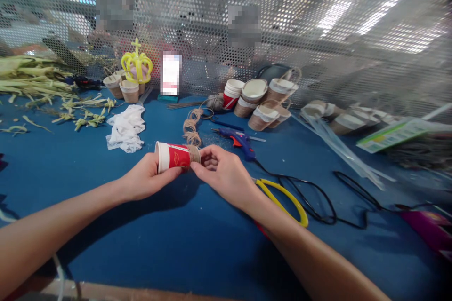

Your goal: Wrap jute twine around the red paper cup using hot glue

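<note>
I hold a red paper cup (173,156) on its side above the blue table (176,244). My left hand (146,179) grips the cup near its white rim. My right hand (226,174) pinches the cup's base end, where brown jute twine (194,153) is wound round it. A loose coil of the same twine (191,127) lies just behind the cup. Yellow-handled scissors (282,197) rest under my right wrist.
A blue glue gun (238,140) with a black cord (318,202) lies to the right. Twine-wrapped cups (264,99) and a twine ball (214,101) stand by the perforated screen (318,33). A white cloth (126,127), dried leaves (31,80) and a yellow crown (137,62) are on the left.
</note>
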Demonstrator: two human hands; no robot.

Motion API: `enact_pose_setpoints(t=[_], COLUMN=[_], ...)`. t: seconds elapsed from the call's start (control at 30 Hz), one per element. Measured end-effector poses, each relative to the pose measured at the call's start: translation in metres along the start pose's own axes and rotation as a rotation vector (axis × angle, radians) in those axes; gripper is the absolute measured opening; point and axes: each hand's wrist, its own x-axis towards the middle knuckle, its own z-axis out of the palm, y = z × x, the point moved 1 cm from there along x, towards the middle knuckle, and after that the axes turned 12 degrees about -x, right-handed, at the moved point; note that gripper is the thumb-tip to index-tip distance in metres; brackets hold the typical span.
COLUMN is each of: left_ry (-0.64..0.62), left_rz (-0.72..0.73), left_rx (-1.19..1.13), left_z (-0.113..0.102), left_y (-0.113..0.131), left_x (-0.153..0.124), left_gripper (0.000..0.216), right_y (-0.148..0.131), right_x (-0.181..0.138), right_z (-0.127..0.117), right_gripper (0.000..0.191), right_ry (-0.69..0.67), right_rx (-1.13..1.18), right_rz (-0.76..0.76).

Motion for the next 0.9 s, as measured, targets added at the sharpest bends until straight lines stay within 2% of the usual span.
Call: enact_pose_setpoints(t=[0.1,0.23,0.5,0.6,0.7,0.8,0.9], left_ry=[-0.046,-0.091,-0.107,-0.079,0.026,0.155,0.243], left_rz=[0.081,0.194,0.239,0.096,-0.144,-0.336,-0.418], left_rx=[0.070,0.160,0.242,0.071,-0.335,-0.752,-0.878], left_z=[-0.001,-0.001,0.000,0.000,0.000,-0.001,-0.001], left_y=[0.000,0.001,0.002,0.004,0.004,0.003,0.002], left_x=[-0.001,-0.002,-0.002,-0.002,0.001,0.005,0.007], left_gripper=[0.025,0.022,0.019,0.021,0.028,0.025,0.018], right_y=[-0.001,0.001,0.006,0.006,0.003,0.000,-0.002], right_x=[0.001,0.001,0.001,0.001,-0.001,-0.004,-0.005], right_z=[-0.003,-0.003,0.000,0.001,0.003,0.007,0.008], right_gripper=[0.013,0.014,0.010,0.010,0.010,0.008,0.008], right_ry=[-0.021,0.002,0.034,0.056,0.117,0.165,0.126], right_rx=[0.081,0.052,-0.036,-0.052,-0.138,-0.254,-0.250], right_rz=[0.048,0.047,0.009,0.000,-0.049,-0.130,-0.178])
